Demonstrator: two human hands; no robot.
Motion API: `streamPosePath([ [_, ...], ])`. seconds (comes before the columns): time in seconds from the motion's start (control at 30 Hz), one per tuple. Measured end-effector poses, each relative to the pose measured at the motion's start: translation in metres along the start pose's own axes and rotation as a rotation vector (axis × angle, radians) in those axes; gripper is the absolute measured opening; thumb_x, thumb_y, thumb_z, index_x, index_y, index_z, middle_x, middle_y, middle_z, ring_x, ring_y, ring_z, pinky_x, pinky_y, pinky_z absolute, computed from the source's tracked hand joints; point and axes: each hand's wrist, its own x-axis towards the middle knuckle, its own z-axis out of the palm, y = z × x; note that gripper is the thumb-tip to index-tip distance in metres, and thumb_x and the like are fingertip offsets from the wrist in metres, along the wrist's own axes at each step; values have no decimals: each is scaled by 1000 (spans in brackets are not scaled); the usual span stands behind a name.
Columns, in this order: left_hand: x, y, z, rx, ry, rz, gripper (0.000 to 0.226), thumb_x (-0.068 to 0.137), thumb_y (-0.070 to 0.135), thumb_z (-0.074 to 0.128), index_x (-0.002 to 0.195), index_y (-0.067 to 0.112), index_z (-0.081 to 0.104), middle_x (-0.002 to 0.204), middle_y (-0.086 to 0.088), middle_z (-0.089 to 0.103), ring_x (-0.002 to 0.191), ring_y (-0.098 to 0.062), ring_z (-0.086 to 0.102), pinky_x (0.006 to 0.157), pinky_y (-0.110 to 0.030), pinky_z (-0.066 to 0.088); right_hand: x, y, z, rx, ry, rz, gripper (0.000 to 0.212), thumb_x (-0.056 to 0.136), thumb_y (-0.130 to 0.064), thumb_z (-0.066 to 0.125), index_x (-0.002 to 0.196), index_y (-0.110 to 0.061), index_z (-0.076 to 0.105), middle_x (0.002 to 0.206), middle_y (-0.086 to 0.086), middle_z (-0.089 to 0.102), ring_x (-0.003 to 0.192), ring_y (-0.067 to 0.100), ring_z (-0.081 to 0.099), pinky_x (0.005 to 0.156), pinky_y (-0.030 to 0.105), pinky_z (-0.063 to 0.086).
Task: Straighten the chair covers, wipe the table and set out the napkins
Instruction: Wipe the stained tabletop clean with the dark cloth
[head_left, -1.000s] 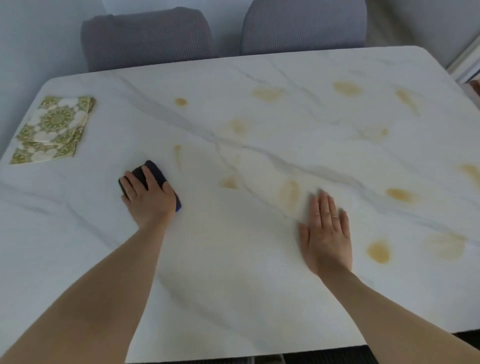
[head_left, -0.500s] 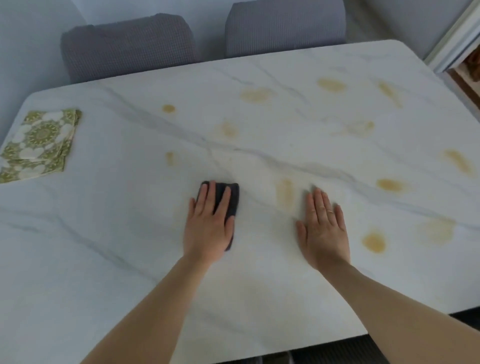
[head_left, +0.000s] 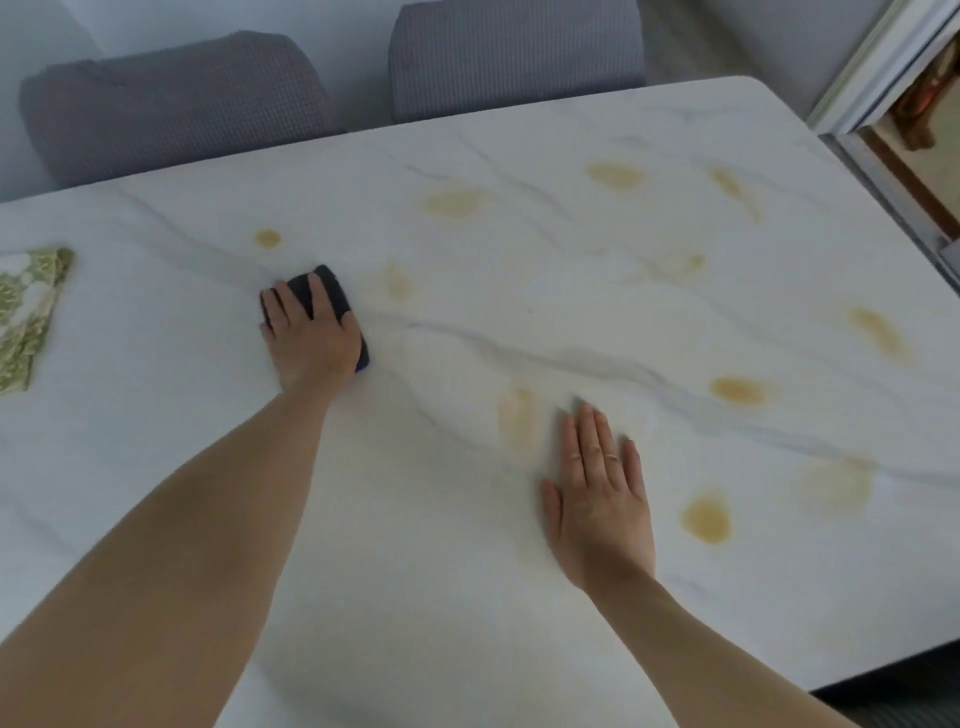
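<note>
Your right hand (head_left: 597, 499) lies flat on the table (head_left: 415, 597) near its front edge, fingers straight and together, holding nothing. It hasn't moved. Your left hand (head_left: 311, 332) presses the cloth (head_left: 332, 293) left of table centre, fingers laid out over it, not clenched. 0.5 s ago the cloth was mid-table. Stains (head_left: 706, 519) remain across the table's right half. Napkins (head_left: 26, 312) sit at the left edge. Chair covers (head_left: 171, 104) are behind the far edge.
</note>
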Motion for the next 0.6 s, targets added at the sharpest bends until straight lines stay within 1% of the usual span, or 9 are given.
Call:
streamPosePath([
  [0.1,3,48,7,77,-30,317,63,97,41,33,152,19,12,159,-18,7,147,-33,3,117,-47,15,0,-1,0,-10,-2,-3,66,92,-39,24,149,-6,19,158,11,15,146,21,12,115,43,12],
  [0.17,-22,74,14,61,-25,568,63,91,43,32,150,20,25,156,-19,20,145,-35,15,114,-49,24,0,-1,1,-18,-7,-7,66,92,-39,25,149,-6,20,158,11,16,146,21,13,114,43,12],
  [0.23,-64,88,23,28,-21,819,62,86,43,36,144,18,40,149,-22,35,140,-38,30,110,-49,33,0,-2,0,-18,-12,-10,66,91,-39,26,148,-5,23,157,12,19,145,22,16,114,43,13],
  [0.27,-87,88,26,28,-23,921,61,86,41,39,142,18,42,148,-22,37,139,-38,31,111,-47,32,-1,-2,-1,-21,-19,-15,66,92,-39,25,148,-5,23,157,12,19,145,22,17,115,43,13],
  [0.33,-125,80,29,52,-42,1050,60,88,39,40,145,21,37,153,-17,30,143,-33,24,114,-43,26,-2,-2,-1,-39,-26,-14,65,93,-40,21,148,-5,20,157,11,19,146,21,14,115,42,11],
  [0.4,-149,60,23,90,-71,1084,59,91,39,35,148,24,29,158,-12,20,146,-29,15,115,-43,22,-2,-1,-1,-53,-25,-8,64,94,-41,18,148,-6,15,158,10,16,146,20,11,116,41,8],
  [0.47,-160,25,20,138,-60,1038,58,93,40,29,149,26,24,159,-9,15,148,-27,9,117,-43,19,-3,-1,-2,-44,-39,-15,65,95,-42,15,149,-7,12,158,10,11,147,19,7,116,40,6],
  [0.53,-158,-17,19,155,-36,890,58,95,42,25,150,25,21,160,-9,13,148,-26,9,117,-46,22,-2,-1,-3,-21,-44,-13,66,94,-42,15,150,-7,12,159,10,10,147,20,7,116,40,5],
  [0.6,-154,-56,14,139,-9,633,59,95,42,23,150,21,23,158,-12,17,146,-30,14,112,-52,29,-1,-1,-3,9,-42,-18,66,94,-41,18,149,-5,18,158,12,14,146,22,12,116,41,7],
])
